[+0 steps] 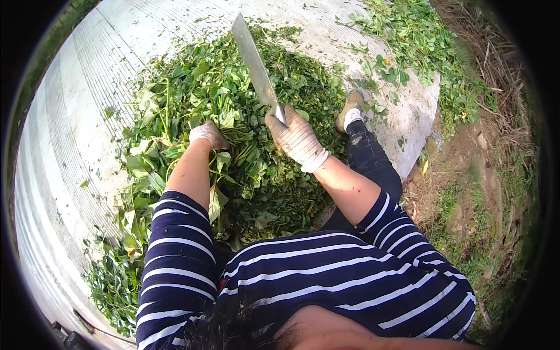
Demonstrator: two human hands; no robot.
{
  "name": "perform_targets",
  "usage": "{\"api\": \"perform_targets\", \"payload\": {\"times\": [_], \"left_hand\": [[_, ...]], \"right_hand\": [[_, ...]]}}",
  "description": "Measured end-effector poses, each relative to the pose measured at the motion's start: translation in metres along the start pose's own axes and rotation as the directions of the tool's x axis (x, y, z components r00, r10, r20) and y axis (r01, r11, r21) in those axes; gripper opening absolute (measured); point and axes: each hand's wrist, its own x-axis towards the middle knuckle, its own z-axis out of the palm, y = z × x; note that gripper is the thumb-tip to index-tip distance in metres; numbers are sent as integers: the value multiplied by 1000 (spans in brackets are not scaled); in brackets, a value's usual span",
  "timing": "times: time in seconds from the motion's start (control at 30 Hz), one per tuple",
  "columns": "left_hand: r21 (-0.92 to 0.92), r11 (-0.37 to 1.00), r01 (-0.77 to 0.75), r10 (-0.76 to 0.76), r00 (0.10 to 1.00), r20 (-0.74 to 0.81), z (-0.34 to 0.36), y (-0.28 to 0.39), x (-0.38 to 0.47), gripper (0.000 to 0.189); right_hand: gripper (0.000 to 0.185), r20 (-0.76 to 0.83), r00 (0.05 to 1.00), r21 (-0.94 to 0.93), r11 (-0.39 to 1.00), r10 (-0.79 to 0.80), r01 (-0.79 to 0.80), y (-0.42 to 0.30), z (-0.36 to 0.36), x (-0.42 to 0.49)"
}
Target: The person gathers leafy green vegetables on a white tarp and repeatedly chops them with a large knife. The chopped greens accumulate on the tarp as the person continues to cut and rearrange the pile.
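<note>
My gloved right hand [294,135] grips the handle of a cleaver [255,63], a broad rectangular steel blade raised over the leaf heap and pointing away from me. Lower and to the left, my gloved left hand [210,134] is closed around a bunch of leafy green vines [225,111], their stems showing at its right side. Beneath both hands spreads a heap of chopped green leaves [302,85], finely cut on the right and coarser on the left. Leaves partly hide the fingers of my left hand. The blade touches nothing that I can make out.
Pale grooved concrete [87,118] surrounds the heap, strewn with leaf scraps. More uncut vines [407,39] lie at the upper right, others [116,280] at the lower left. My shoe [351,107] stands beside the heap. Right of the concrete edge is an earthen bank [463,175] with dry stalks.
</note>
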Motion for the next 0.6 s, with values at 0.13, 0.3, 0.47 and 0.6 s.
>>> {"api": "perform_targets", "payload": {"times": [0.13,0.3,0.47,0.6], "left_hand": [[75,997,-35,36,999,-16,0,5,3,97],[152,988,6,2,998,-59,9,17,8,99],[63,998,-25,27,999,-22,8,4,5,99],[76,996,52,-50,998,-29,9,7,3,104]], "right_hand": [[11,-183,783,141,773,-594,619,-137,-20,78],[16,-213,969,-212,963,122,-168,-12,50,-2],[39,17,754,-302,722,657,-622,86,30,-48],[20,-54,969,86,966,-241,245,-63,-13,66]]}}
